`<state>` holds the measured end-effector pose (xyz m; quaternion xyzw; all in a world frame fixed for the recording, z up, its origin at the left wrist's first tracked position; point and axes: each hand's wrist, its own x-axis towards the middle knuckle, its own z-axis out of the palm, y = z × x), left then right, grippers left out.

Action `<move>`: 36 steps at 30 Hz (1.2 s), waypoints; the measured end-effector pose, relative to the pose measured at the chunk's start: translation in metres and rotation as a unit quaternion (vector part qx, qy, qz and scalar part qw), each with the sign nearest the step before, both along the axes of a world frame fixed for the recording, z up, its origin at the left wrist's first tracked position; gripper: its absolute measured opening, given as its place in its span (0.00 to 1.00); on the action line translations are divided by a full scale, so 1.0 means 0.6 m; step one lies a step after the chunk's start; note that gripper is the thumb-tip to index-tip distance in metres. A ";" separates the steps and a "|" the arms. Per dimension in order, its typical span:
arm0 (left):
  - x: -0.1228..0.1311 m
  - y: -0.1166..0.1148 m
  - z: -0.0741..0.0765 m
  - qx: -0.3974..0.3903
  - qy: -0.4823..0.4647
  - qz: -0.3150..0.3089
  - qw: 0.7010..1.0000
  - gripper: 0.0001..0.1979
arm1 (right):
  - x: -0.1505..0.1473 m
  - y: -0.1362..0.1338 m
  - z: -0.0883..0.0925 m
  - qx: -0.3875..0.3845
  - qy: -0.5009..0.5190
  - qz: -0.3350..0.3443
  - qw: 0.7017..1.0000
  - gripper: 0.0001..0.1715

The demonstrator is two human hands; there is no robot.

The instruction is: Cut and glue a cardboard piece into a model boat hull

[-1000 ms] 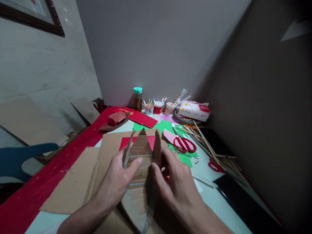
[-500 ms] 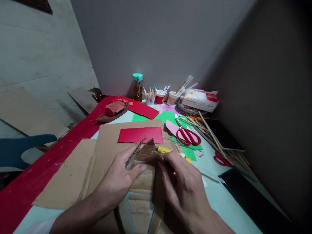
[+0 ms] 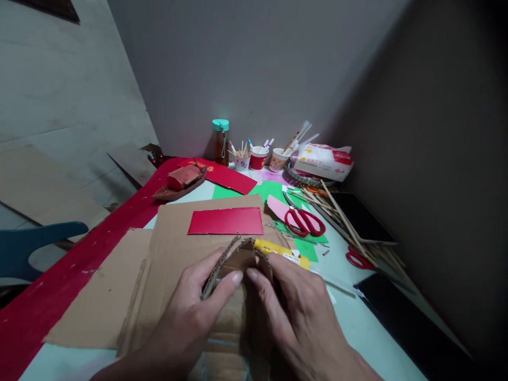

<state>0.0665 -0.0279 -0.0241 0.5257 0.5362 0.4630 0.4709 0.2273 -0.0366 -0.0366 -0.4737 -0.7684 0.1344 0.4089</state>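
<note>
A cut and folded piece of corrugated cardboard (image 3: 228,315) is between my hands, its sides bent up and pale blue lines along its inside. My left hand (image 3: 198,296) grips the left raised side, thumb inside and fingers outside. On the opposite side, my right hand (image 3: 301,296) pinches the right edge near the far end, its thumb on the inner face. Both thumb tips lie close together at that end. Just beyond my right fingers lies a yellow glue gun or tool handle (image 3: 280,251), partly hidden. A red card strip (image 3: 225,220) rests on a flat cardboard sheet (image 3: 170,254).
Red-handled scissors (image 3: 304,221) lie on green paper to the right. A small brown boat model (image 3: 180,182) sits far left. Behind are a bottle (image 3: 221,143), paper cups (image 3: 258,159) and a tissue pack (image 3: 324,163). Wooden sticks and a tablet (image 3: 363,217) line the right side.
The cardboard's far end has been drawn inward, its raised sides now closer together. My right thumb has moved left and up onto the inside, near my left thumb. The view has shifted slightly.
</note>
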 end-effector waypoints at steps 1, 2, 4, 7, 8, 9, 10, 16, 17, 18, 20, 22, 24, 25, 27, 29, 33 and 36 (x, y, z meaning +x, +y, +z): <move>0.000 -0.002 0.001 0.001 0.009 -0.007 1.000 0.17 | 0.000 0.001 0.002 0.003 0.003 -0.002 1.000 0.12; -0.001 -0.003 0.003 0.001 0.016 -0.024 1.000 0.17 | -0.001 0.003 0.004 0.014 0.002 -0.005 1.000 0.09; -0.005 -0.002 0.006 -0.005 0.023 -0.076 0.997 0.16 | 0.000 0.007 0.007 0.037 0.000 -0.001 0.999 0.08; -0.010 0.003 0.008 -0.007 0.012 -0.147 0.989 0.13 | 0.002 0.012 0.008 -0.018 0.045 0.063 0.997 0.11; -0.010 0.004 0.007 -0.007 0.004 -0.155 0.988 0.13 | 0.002 0.012 0.007 -0.055 0.068 0.084 0.993 0.10; -0.010 0.004 0.006 -0.013 -0.005 -0.152 0.988 0.13 | 0.002 0.013 0.004 -0.088 0.086 0.094 0.988 0.10; -0.008 0.003 0.006 -0.023 -0.012 -0.142 0.989 0.13 | 0.002 0.012 0.002 -0.111 0.097 0.095 0.984 0.10; 0.009 -0.013 0.003 -0.022 0.013 -0.061 0.998 0.10 | -0.006 0.001 -0.005 -0.070 0.112 0.072 0.989 0.14; 0.009 -0.014 0.002 -0.006 0.025 -0.071 0.997 0.10 | -0.006 -0.001 -0.003 -0.044 0.103 0.080 0.990 0.15; 0.008 -0.014 0.000 0.010 0.035 -0.084 0.996 0.09 | -0.006 -0.003 -0.001 -0.016 0.093 0.091 0.991 0.17; 0.003 -0.013 -0.007 0.036 0.045 -0.102 0.993 0.09 | -0.006 -0.006 0.001 0.039 0.082 0.111 0.990 0.20; -0.002 -0.012 -0.013 0.060 0.039 -0.105 0.992 0.09 | -0.004 -0.007 -0.001 0.083 0.082 0.126 0.985 0.23; -0.003 -0.012 -0.017 0.077 0.025 -0.114 0.990 0.09 | -0.003 -0.006 -0.004 0.117 0.083 0.145 0.979 0.25; -0.002 -0.012 -0.017 0.079 0.020 -0.117 0.990 0.09 | -0.002 -0.005 -0.005 0.123 0.082 0.151 0.977 0.26; 0.002 -0.012 -0.013 0.067 0.016 -0.107 0.992 0.09 | -0.002 -0.003 -0.005 0.110 0.074 0.151 0.980 0.27; 0.008 -0.013 -0.005 0.045 0.018 -0.096 0.994 0.08 | -0.004 -0.002 -0.002 0.080 0.078 0.132 0.985 0.26; 0.014 -0.016 0.005 0.030 0.030 -0.108 0.993 0.10 | -0.009 -0.006 0.007 0.012 0.130 0.108 0.986 0.22; 0.011 -0.022 -0.001 0.065 0.064 -0.103 0.990 0.11 | -0.009 -0.013 0.013 0.047 0.151 0.139 0.978 0.21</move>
